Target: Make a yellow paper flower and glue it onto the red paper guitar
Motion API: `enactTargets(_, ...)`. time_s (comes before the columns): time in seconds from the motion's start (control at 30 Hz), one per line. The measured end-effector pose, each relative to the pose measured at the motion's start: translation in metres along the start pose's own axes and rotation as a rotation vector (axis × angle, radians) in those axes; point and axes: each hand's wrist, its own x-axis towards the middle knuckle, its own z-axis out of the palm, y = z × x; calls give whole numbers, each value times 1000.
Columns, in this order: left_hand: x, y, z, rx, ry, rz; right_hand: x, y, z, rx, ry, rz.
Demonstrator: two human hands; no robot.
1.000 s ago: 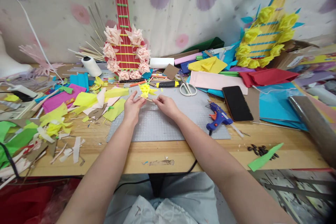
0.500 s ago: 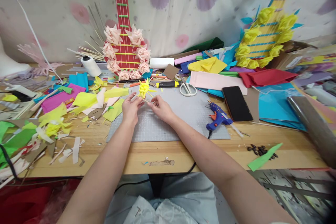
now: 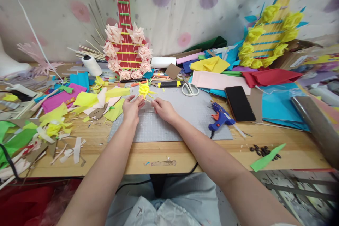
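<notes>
Yellow paper flower (image 3: 144, 90): probably very light, soft, easily crushed; thin stick (image 3: 147, 100) below petals likely stiffer, better grip. Bright, spiky petals, loosely bunched. Flower held above grey mat (image 3: 190, 120); left hand (image 3: 131, 109) pinching near flower's base, right hand (image 3: 165, 109) pinching stick's end.

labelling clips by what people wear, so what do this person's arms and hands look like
Both the left hand and right hand are ungloved, with no ring or watch visible. The left forearm and right forearm are uncovered, with no markings that I can make out. A pale edge by the right elbow may be a sleeve; too little shows to tell.
</notes>
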Motion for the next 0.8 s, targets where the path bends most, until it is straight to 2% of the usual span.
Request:
enactTargets(0.13, 2, -1, 0, -33, 4, 19, -1, -1, 2, 40, 55, -32)
enactTargets(0.3, 2, -3, 1, -100, -19, 39, -2, -3, -1, 17, 41, -22)
enactTargets(0.5, 0, -3, 2, -114, -117, 57, 2, 2, -5, 10, 42, -19)
enactTargets(0.63, -1, -1, 2, -126, -152, 18, 5, 8, -6, 42, 33, -24)
enactTargets(0.8, -1, 1, 2, -110, -111, -78, 6, 9, -6, 50, -9, -10)
